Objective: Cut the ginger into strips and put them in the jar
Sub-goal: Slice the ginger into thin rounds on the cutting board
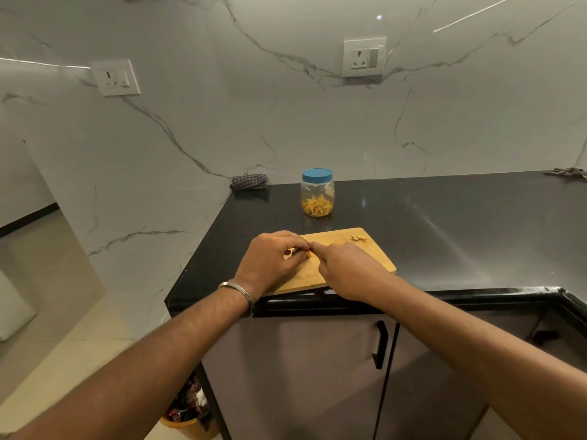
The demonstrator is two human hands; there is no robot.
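A wooden cutting board (365, 258) lies at the counter's front edge. My left hand (273, 262), with a metal bangle on the wrist, curls over the board's left part and pinches a small ginger piece (307, 255). My right hand (346, 269) meets it from the right, fingers curled and index finger stretched toward the ginger. It grips a knife that is almost wholly hidden. Only a thin dark sliver of blade (298, 234) shows beyond my left knuckles. A few ginger scraps (359, 238) lie at the board's far corner. Behind the board stands a clear jar (317, 198) with its blue lid on, holding ginger strips.
The black counter (444, 223) runs right and back to a marble wall. A folded checked cloth (249, 181) lies at the back left corner and another cloth (570, 173) at the far right. On the floor beside the cabinet stands a yellow bin (187, 417).
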